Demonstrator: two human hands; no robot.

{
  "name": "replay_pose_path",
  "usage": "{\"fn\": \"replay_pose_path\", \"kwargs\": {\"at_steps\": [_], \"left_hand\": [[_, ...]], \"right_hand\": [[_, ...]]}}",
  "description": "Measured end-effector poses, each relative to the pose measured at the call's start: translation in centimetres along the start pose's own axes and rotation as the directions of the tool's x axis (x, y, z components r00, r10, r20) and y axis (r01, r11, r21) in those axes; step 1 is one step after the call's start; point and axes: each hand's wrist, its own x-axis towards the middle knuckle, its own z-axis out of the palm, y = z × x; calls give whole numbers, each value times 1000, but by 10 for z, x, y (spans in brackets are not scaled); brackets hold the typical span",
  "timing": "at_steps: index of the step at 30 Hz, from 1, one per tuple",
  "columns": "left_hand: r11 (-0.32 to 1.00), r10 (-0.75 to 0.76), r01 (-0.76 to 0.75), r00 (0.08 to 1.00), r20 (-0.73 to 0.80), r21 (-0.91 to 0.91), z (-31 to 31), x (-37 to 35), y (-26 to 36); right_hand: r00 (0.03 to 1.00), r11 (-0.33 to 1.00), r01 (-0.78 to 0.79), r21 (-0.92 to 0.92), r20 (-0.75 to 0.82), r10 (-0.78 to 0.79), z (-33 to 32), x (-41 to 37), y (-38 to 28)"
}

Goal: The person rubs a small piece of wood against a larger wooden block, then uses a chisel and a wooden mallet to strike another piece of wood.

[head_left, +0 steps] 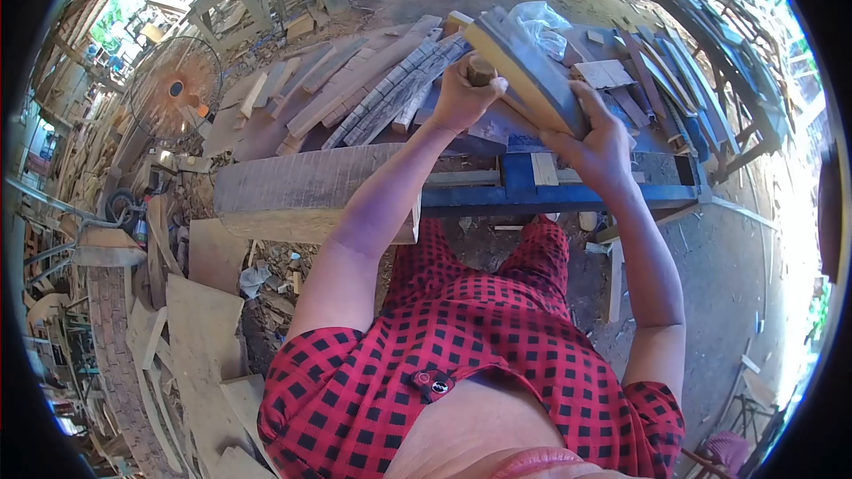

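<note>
My left hand [469, 91] is closed around a short wooden piece [482, 71], whose round brown end shows above the fingers. In my right hand [599, 137] is the lower end of a thick wooden block [524, 66], tilted, with a pale yellowish side and a grey face that is partly blurred. The block's upper end points up and left, above the bench. A thin stick-like part runs between the two hands under the block; what it belongs to is unclear.
A large wooden beam [302, 182] lies on the near left of the blue-edged bench [461, 200]. Many loose boards [355, 89] and a clear plastic bag [539, 22] lie beyond. A round fan [175, 89] stands at left, a wooden rack [737, 53] at right.
</note>
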Motion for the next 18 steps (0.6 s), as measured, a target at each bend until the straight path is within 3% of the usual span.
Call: {"fn": "replay_pose_path", "kwargs": {"at_steps": [2,4,5,6,7,8,9,10,12,13,14,16,17,18], "left_hand": [[1000,-4,4,999,-33,-2,-10,0,-5],[1000,0,0,998,-58,-3,-24,4,-9],[996,-27,16,992,-125,-89,-32,6,-11],[984,-58,24,980,-190,-175,-39,9,-13],[985,-55,22,981,-186,-174,-44,12,-16],[971,-60,-19,945,-320,-239,-49,13,-19],[953,-77,-67,890,-449,-296,-55,15,-22],[954,-75,-67,890,-450,-292,-63,17,-26],[925,-263,-15,694,-670,-379,-75,21,-33],[896,-303,-40,672,-676,-441,-74,19,-23],[898,-301,-38,673,-675,-438,-72,18,-19],[937,-110,-116,799,-591,-331,-67,14,-11],[938,-112,-112,798,-592,-329,-61,12,-8],[936,-84,-102,863,-497,-337,-54,10,-5]], "right_hand": [[999,995,-17,100,-28,20,0,-5,5],[991,893,-89,441,-49,123,9,-16,14],[978,910,-187,371,-14,207,17,-25,21],[978,909,-186,373,-22,209,24,-34,29],[982,955,-191,227,43,187,30,-43,38],[979,980,-182,76,113,173,38,-51,45],[979,980,-182,80,113,172,48,-58,53],[967,975,-222,18,133,217,59,-65,61],[952,965,-260,-42,155,263,72,-73,67],[939,954,-297,-44,168,300,76,-75,68],[924,941,-335,-46,178,338,79,-76,69],[919,941,-334,-59,203,339,84,-79,72],[913,941,-328,-78,230,337,85,-80,72],[912,941,-328,-78,233,337,86,-80,72]]}}
